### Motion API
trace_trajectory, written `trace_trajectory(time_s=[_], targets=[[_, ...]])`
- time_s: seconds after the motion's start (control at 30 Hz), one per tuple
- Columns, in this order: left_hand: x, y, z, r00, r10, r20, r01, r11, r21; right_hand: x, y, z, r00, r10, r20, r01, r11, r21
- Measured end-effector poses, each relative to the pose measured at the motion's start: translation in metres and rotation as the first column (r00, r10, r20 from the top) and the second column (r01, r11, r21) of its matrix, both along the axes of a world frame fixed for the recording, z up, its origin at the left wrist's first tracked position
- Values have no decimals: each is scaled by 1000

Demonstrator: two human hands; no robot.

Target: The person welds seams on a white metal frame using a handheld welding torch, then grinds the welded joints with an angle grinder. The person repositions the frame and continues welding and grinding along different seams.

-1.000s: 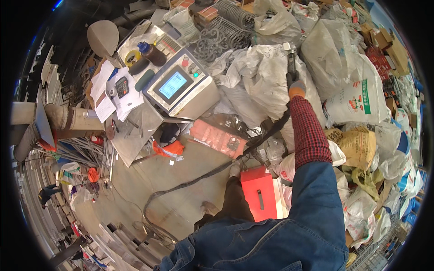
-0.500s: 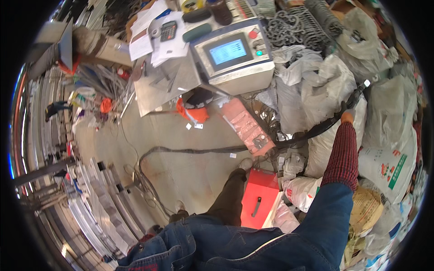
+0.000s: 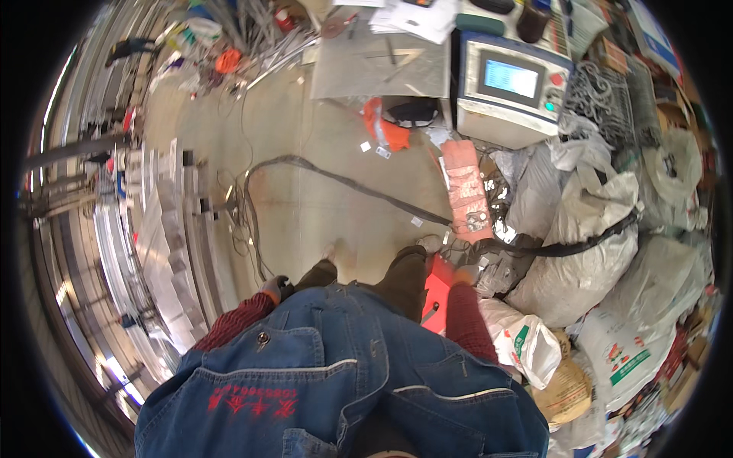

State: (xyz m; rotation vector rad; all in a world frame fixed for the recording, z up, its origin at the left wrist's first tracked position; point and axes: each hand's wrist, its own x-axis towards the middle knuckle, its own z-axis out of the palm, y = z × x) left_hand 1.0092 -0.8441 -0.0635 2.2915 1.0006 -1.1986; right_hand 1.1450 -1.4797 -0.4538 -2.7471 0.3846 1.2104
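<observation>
My left hand point(image 3: 276, 287) hangs beside my left hip, dark at the fingers; whether it holds something does not show. Low in front of me on the right is my right hand point(image 3: 463, 275), just above a red box point(image 3: 437, 294) with a dark handle. Its fingers are too small and blurred to read. A thick black hose point(image 3: 569, 249) runs across the floor and up over a whitish sack point(image 3: 576, 271), its end resting there away from my hand. A pink padded strip point(image 3: 466, 187) lies beyond the box, over the hose's path.
A control unit with a lit screen point(image 3: 511, 80) stands beyond, right of a metal-topped table point(image 3: 343, 69). Stuffed sacks point(image 3: 626, 336) crowd the right side. Stacked metal profiles point(image 3: 164, 252) line the left. An orange cloth point(image 3: 389, 130) hangs below the table edge.
My right hand has drawn back from the black hose's end on the sacks to beside the red box. My left hand has come into view. The view has shifted toward my body.
</observation>
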Motion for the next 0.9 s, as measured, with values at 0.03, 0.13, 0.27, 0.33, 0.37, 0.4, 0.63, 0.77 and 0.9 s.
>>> trace_trajectory(time_s=[0.03, 0.13, 0.27, 0.33, 0.37, 0.4, 0.63, 0.77, 0.9], targets=[[1, -2, -2, 999, 53, 13, -53, 998, -19, -25, 35, -1, 976, -109, 186, 98, 993, 68], [3, 1, -9, 983, 148, 104, -145, 989, -40, -44, 99, 27, 937, -340, 82, 297, 898, 324], [5, 28, -34, 947, 297, 122, -292, 955, -60, 32, 95, 70, 922, 361, 137, -385, 888, 251], [13, 55, -53, 936, 343, 83, -338, 938, -72, 116, 78, 94, 949, 236, 210, -266, 956, 126], [17, 71, -63, 937, 334, 101, -322, 940, -116, 149, 56, 109, 749, 441, 495, -521, 853, 30], [22, 89, -74, 939, 333, 89, -319, 937, -145, 204, 44, 137, 746, 487, 455, -521, 852, -59], [20, 223, -122, 816, 465, 343, -426, 885, -188, 366, 262, 554, 738, -509, 443, -159, 507, 847], [-10, 290, -127, 765, 556, 324, -516, 831, -208, 282, 512, 747, 550, -36, 834, -739, 444, 507], [-56, 329, -145, 735, 609, 298, -563, 793, -232, 213, 677, 841, 264, 366, 892, -877, -294, 380]])
